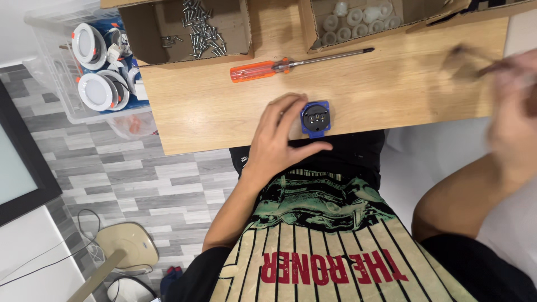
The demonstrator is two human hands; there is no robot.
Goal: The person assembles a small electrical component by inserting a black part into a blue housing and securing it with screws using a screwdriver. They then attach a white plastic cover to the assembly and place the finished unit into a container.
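Observation:
A small blue square socket part (pixel 316 118) with a dark round face lies near the front edge of the wooden table (pixel 386 84). My left hand (pixel 277 140) rests beside it, fingers and thumb curled around its left side and touching it. My right hand (pixel 514 112) is raised at the right edge, blurred by motion; whether it holds anything is unclear. An orange-handled screwdriver (pixel 279 67) lies on the table beyond the socket part, its shaft pointing right.
A cardboard box (pixel 145 33) with several loose screws (pixel 201 28) stands at the back left; another box (pixel 310 28) holds white plastic parts (pixel 358 17). Left of the table, a clear plastic bin (pixel 50 61) holds round white lamp fittings. A lamp base (pixel 126 243) stands on the floor.

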